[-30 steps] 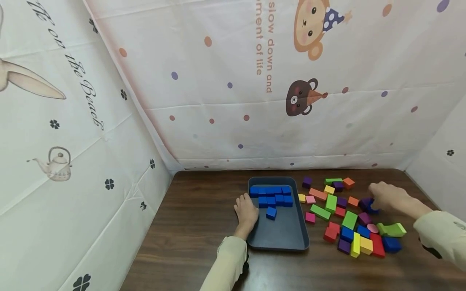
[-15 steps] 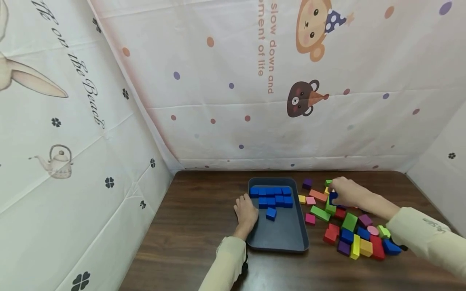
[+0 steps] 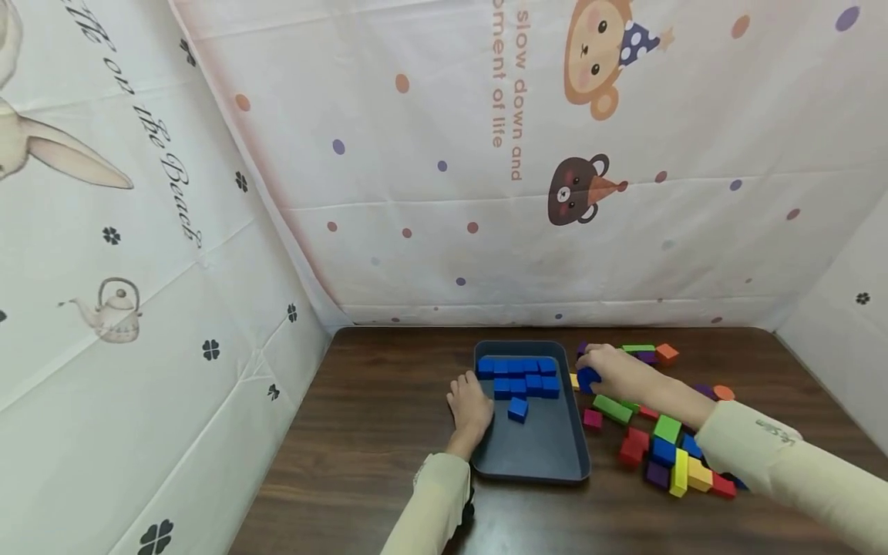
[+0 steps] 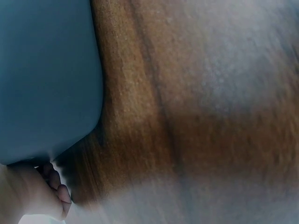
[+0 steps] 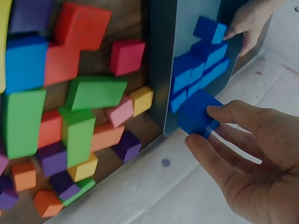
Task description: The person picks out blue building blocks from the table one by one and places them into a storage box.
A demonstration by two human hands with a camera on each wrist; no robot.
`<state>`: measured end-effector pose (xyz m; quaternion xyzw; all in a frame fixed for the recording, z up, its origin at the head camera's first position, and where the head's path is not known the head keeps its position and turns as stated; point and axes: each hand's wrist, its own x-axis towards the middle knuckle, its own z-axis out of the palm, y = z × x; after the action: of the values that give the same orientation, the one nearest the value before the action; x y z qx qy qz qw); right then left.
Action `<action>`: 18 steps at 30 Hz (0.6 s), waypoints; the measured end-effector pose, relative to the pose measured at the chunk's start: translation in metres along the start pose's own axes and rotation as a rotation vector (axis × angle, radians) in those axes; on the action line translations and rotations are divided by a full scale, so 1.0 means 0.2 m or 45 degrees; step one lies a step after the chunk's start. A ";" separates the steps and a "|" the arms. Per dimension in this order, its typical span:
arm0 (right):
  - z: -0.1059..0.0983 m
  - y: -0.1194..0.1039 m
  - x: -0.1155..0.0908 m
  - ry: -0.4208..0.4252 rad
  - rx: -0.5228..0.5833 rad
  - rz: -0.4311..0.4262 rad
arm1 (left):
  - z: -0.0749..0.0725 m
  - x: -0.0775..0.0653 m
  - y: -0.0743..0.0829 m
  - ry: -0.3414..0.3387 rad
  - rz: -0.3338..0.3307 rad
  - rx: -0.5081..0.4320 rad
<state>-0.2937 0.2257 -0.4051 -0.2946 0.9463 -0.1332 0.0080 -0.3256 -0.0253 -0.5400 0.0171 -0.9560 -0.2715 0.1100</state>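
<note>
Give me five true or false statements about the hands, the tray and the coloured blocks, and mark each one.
1. The right hand pinches a blue block. True.
2. The left hand is among the loose blocks. False: it is at the left edge of the tray.
3. Every block visible in the tray is blue. True.
4. Seen from the head camera, the loose blocks lie left of the tray. False: they lie right of it.
5. Green blocks are among the loose ones. True.

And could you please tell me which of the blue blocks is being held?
The blue block pinched by the right hand; the other blue blocks lie in the tray or among the mixed blocks beside it.
</note>
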 end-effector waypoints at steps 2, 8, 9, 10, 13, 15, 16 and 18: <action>0.02 -0.03 0.02 0.008 0.001 -0.017 | -0.01 0.00 0.00 0.006 0.005 0.009; 0.11 -0.11 0.08 0.001 0.015 -0.013 | 0.01 -0.01 -0.02 0.020 -0.001 0.004; 0.13 -0.12 0.09 -0.003 0.021 -0.012 | 0.01 -0.02 -0.02 0.020 -0.006 -0.002; 0.15 -0.12 0.10 -0.009 0.023 -0.014 | 0.01 -0.02 -0.02 0.021 -0.010 -0.011; 0.20 -0.15 0.13 -0.034 0.053 -0.004 | 0.01 -0.02 -0.02 0.035 -0.011 -0.018; 0.22 -0.15 0.15 -0.042 0.060 -0.009 | 0.01 -0.01 -0.02 0.035 -0.006 -0.011; 0.23 -0.16 0.16 -0.046 0.063 -0.010 | 0.01 -0.01 -0.02 0.037 -0.002 -0.008; 0.26 -0.15 0.18 -0.048 0.069 -0.014 | 0.01 0.00 -0.02 0.038 0.005 -0.002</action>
<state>-0.3010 0.1689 -0.4442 -0.3020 0.9403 -0.1534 0.0331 -0.3267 -0.0270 -0.5433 0.0194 -0.9540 -0.2719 0.1248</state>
